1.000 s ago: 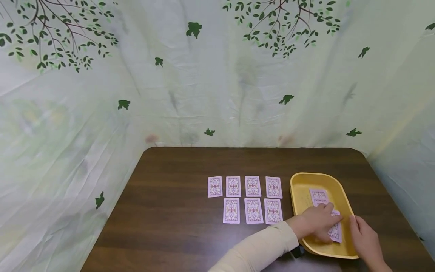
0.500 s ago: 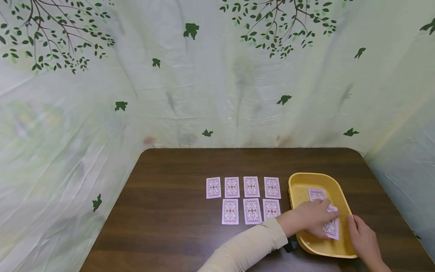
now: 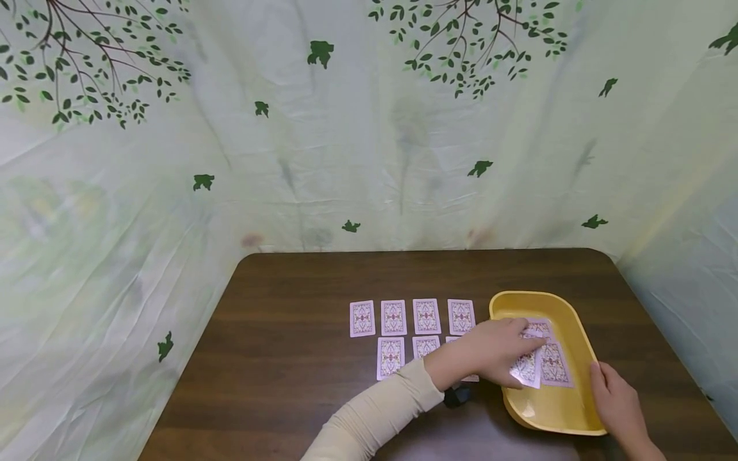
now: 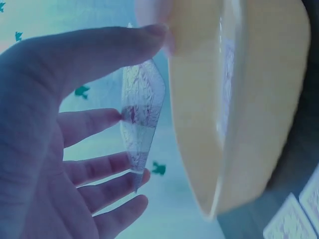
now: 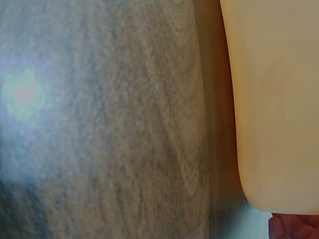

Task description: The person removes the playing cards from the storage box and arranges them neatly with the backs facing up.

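Observation:
My left hand point(image 3: 498, 352) pinches a playing card point(image 3: 527, 371) over the left side of the yellow tray point(image 3: 556, 416). In the left wrist view, that card point(image 4: 142, 94) is seen nearly edge-on between thumb and fingers, beside the tray wall point(image 4: 199, 99). Other cards, patterned backs up, lie in the tray, one card point(image 3: 556, 368) partly covered by the held one. My right hand point(image 3: 623, 403) grips the tray's right rim, thumb at the edge. The right wrist view shows the tray's outer side point(image 5: 279, 109) and a few fingers point(image 5: 294, 228) at the bottom.
Face-down cards point(image 3: 393, 318) stand in two rows left of the tray on the brown wooden table point(image 3: 277, 358). My left forearm crosses in front of the lower row and partly hides it. A leaf-printed cloth point(image 3: 403, 160) hangs behind the table.
My left hand has lifted a card inside the tray and moved it left and slightly up, uncovering another card beneath. The right hand has kept its hold on the rim.

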Tool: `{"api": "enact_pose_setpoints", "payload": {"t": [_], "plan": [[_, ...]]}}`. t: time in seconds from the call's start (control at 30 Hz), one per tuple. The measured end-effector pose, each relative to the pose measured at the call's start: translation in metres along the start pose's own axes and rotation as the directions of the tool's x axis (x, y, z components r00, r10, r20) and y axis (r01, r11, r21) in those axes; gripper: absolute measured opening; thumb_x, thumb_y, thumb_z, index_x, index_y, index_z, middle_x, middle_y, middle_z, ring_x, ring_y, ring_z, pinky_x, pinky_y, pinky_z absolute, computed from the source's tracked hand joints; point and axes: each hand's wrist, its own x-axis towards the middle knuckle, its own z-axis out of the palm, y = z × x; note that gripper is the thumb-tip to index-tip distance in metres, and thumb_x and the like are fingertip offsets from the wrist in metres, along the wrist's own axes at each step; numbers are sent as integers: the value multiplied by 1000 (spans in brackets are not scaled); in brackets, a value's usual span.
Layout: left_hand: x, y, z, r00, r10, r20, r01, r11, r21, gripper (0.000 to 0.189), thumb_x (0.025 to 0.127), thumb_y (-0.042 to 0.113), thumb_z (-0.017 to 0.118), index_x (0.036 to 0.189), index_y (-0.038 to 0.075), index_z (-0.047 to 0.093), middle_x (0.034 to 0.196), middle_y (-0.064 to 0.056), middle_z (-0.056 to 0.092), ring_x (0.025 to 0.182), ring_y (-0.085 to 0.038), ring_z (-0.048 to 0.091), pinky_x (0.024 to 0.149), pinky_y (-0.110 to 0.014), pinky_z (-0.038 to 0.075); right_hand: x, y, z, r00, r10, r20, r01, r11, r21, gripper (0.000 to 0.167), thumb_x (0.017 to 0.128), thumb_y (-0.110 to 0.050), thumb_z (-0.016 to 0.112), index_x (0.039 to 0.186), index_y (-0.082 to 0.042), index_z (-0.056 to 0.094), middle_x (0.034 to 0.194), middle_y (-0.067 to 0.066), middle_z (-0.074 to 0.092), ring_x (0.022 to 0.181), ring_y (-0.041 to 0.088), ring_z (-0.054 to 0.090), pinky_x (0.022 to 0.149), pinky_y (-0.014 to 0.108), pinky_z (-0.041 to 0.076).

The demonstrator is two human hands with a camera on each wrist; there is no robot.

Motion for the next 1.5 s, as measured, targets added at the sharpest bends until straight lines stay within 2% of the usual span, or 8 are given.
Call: {"api": "enact_pose_setpoints", "payload": {"t": [0.23, 0.47, 0.6, 0.9, 1.07, 1.3, 1.4, 1.5], "plan": [[-45, -23, 12, 998, -46, -50, 42, 996, -73, 83, 68, 62, 67, 137, 24, 40, 122, -3, 43, 98, -8, 44, 75, -21, 43, -1, 1, 0, 999, 29, 30, -29, 1000, 2, 48, 100, -28, 26, 116, 13, 46, 101, 33, 52, 77, 34, 52, 63, 42, 41], [-88, -40, 25, 991, -109, -78, 100, 989, -112, 85, 69, 59, 68, 137, 17, 41, 128, -8, 43, 112, -15, 45, 87, -25, 41, 0, 1, 0, 999, 28, 21, -28, 1000, -1, 47, 100, -28, 26, 116, 13, 46, 99, 32, 53, 75, 33, 52, 61, 41, 40], [-112, -45, 39, 981, -143, -129, 115, 972, -205, 86, 68, 55, 72, 136, 11, 42, 129, -11, 43, 114, -17, 44, 94, -24, 35, 1, 1, 0, 1000, 24, 19, -24, 1000, -5, 47, 100, -28, 25, 116, 12, 46, 98, 31, 53, 74, 32, 52, 60, 40, 40], [-166, -60, 68, 950, -270, -155, 177, 878, -444, 88, 64, 43, 81, 135, 6, 44, 128, -12, 42, 111, -18, 46, 94, -26, 37, 2, -1, -1, 999, 27, 24, -27, 1000, 1, 47, 100, -27, 25, 116, 12, 46, 94, 29, 54, 70, 29, 51, 57, 36, 39], [-195, -70, 78, 914, -372, -163, 234, 810, -537, 87, 63, 35, 83, 135, 4, 44, 129, -14, 40, 114, -21, 44, 96, -30, 36, 3, -1, -1, 999, 25, 21, -25, 1000, -3, 47, 100, -27, 26, 116, 12, 46, 94, 30, 54, 70, 29, 51, 57, 36, 40], [-227, -81, 93, 853, -505, -135, 340, 733, -589, 82, 62, 30, 83, 133, 7, 47, 128, -18, 38, 112, -25, 44, 93, -38, 39, 3, -1, 0, 998, 48, 48, -48, 999, -7, 49, 100, -29, 24, 118, 12, 44, 104, 34, 51, 79, 36, 52, 66, 46, 41], [-235, -85, 100, 841, -526, -129, 356, 716, -600, 80, 61, 29, 84, 130, 7, 50, 126, -16, 39, 110, -24, 44, 92, -37, 40, 2, 0, 0, 998, 45, 43, -44, 999, -7, 48, 100, -27, 25, 117, 12, 44, 103, 34, 51, 78, 35, 52, 65, 46, 41], [-243, -88, 108, 839, -534, -108, 370, 704, -607, 77, 60, 29, 85, 126, 7, 53, 124, -13, 40, 109, -22, 43, 93, -36, 38, 2, -1, 0, 998, 40, 39, -39, 999, -8, 47, 100, -27, 26, 117, 12, 45, 101, 33, 52, 76, 34, 52, 63, 43, 41]]}}
